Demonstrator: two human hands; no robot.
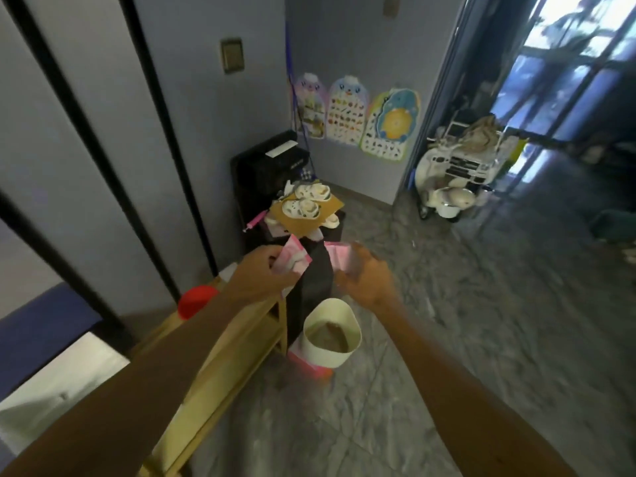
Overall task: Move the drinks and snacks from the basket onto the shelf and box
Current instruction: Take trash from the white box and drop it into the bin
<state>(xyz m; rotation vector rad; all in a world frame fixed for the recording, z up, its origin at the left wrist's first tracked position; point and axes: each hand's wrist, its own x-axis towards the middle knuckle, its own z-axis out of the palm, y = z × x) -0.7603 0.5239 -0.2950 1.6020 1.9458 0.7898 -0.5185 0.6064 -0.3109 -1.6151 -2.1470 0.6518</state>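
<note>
Where marble floor (447,339) spreads, basket (325,356), wooden shelf (210,387)

The wooden shelf (220,370) runs along the wall, with a red lid (193,300) on top. At its far end, a black box (315,282) and a cream basket (323,352) stand on the grey floor (430,356).

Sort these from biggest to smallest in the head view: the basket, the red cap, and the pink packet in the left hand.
1. Basket.
2. Red cap and packet: about alike, both partly hidden, so unranked.
</note>
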